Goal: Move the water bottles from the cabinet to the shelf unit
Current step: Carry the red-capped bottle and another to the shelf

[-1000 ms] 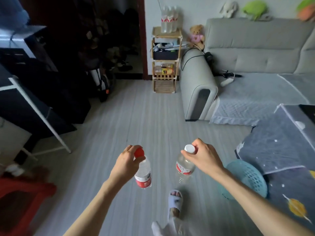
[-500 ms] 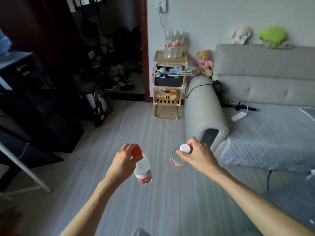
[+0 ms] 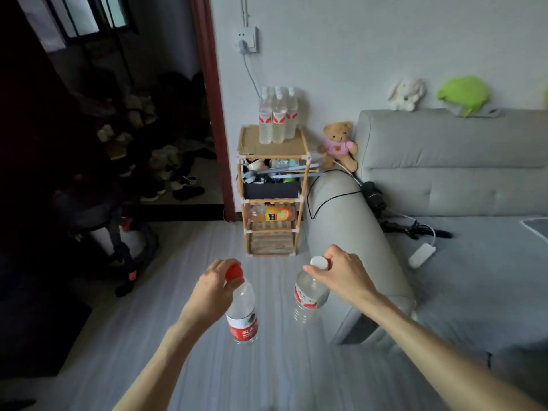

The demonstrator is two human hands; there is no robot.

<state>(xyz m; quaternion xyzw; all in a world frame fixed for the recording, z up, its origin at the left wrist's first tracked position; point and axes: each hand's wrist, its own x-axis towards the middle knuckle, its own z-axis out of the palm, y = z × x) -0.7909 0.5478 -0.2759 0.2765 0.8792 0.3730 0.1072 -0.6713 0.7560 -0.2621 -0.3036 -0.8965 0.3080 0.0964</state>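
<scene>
**Two water bottles in hand, shelf unit ahead**

The left hand [image 3: 212,287] is gripping a red-capped bottle [image 3: 241,314] by its neck, fingers curled round the cap. The right hand [image 3: 344,275] is pinching a white-capped bottle [image 3: 308,295] at its top. Both bottles are hanging above the floor [image 3: 184,292]. Three bottles [image 3: 277,118] are standing upright on the wooden shelf unit [image 3: 272,191], beside the grey sofa [image 3: 444,185].

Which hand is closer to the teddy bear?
Right. The right hand hangs almost straight below the teddy bear; the left hand is below too, but farther left.
</scene>
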